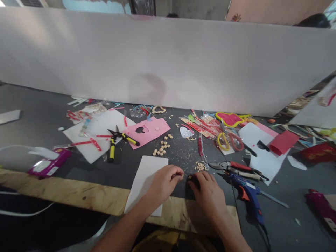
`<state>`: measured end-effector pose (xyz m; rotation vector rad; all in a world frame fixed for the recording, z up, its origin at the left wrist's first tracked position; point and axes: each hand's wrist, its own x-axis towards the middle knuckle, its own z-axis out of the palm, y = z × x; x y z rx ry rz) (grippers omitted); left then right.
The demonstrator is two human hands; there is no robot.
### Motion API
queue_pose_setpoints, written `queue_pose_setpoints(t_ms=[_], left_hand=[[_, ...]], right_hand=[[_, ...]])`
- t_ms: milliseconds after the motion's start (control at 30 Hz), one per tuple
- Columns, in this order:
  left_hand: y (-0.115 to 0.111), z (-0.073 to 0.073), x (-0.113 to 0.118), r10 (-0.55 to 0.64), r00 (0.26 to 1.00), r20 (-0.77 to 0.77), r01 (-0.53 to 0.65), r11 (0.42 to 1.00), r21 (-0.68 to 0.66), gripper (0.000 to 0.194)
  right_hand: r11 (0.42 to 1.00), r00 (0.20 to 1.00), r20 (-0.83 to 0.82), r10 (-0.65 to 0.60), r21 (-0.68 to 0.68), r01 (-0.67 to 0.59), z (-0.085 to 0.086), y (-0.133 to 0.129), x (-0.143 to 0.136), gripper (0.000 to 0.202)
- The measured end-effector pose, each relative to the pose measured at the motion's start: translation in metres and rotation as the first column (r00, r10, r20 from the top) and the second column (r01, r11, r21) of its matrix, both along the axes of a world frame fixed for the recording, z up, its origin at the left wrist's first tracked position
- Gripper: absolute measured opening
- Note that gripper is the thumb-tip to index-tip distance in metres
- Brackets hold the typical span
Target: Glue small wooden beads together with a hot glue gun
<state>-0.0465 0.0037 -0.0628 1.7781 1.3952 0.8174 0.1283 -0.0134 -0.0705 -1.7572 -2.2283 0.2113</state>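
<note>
My left hand (168, 179) is closed in a pinch above the dark tabletop, with a small tan wooden piece (181, 175) at its fingertips. Facing it, my right hand (210, 190) is also pinched, and a small tan piece shows at its thumb and forefinger. Just beyond the right hand lies a heap of short tan wooden pieces (201, 166). Several knobbly clusters (160, 151) of similar pieces sit further left. Under my left forearm is a white foam board (147, 175), partly covered by the arm.
A blue glue gun (248, 196) and red-handled pruning shears (236, 166) lie right. Yellow-black pliers (112, 148) rest left beside pink paper (160, 126). Scissors (223, 140) and red-patterned sticks (198, 126) clutter the back, before a tall white panel (168, 63).
</note>
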Motion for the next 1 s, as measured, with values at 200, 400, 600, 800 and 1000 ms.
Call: queue_pose_setpoints(t_ms=[200, 400, 600, 800, 1000], left_hand=[[0.000, -0.001, 0.001, -0.010, 1.000, 0.005, 0.010, 1.000, -0.024, 0.014], [-0.004, 0.003, 0.004, -0.057, 0.998, 0.014, 0.058, 0.998, -0.033, 0.014], [-0.011, 0.015, 0.012, -0.116, 0.992, 0.059, 0.115, 0.993, 0.005, 0.013], [-0.015, 0.022, 0.017, -0.140, 0.989, 0.050, 0.138, 0.990, 0.044, 0.013], [-0.017, 0.026, 0.020, -0.156, 0.987, 0.022, 0.155, 0.987, 0.032, 0.012]], right_hand=[[1.000, 1.000, -0.001, 0.021, 0.003, -0.021, -0.001, 0.005, -0.004, 0.016], [0.995, 0.985, -0.140, 0.097, 0.029, -0.094, 0.011, -0.003, 0.006, 0.012], [0.978, 0.938, -0.292, 0.186, 0.150, -0.147, 0.026, -0.016, 0.015, 0.008], [0.966, 0.939, -0.280, 0.202, 0.215, -0.143, 0.024, -0.021, 0.019, 0.007], [0.969, 0.939, -0.286, 0.193, 0.208, -0.136, 0.022, -0.023, 0.021, 0.007]])
